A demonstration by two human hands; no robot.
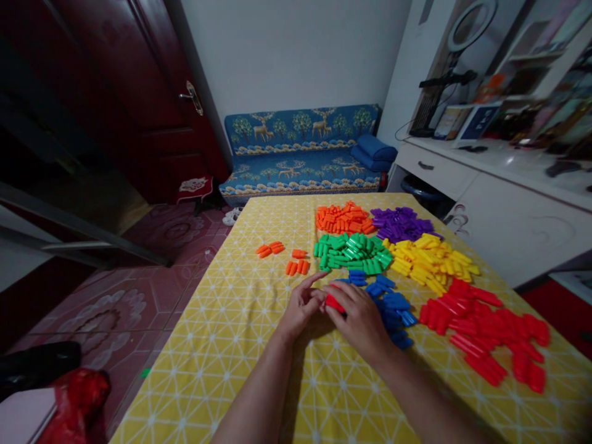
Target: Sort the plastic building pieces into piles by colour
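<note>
Hands (300, 306) (359, 313) around red piece (335, 300); lettering (481, 121) blurred.

1 head view, forward and down over near hands (363, 317) and table (231, 327) toward a farther sofa (300, 159).

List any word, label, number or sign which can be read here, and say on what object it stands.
No text can be read with certainty.
Dark blue box on the white dresser: pale marks like lettering, too blurred to read.
Red piece at the right hand: no lettering can be made out.
</note>
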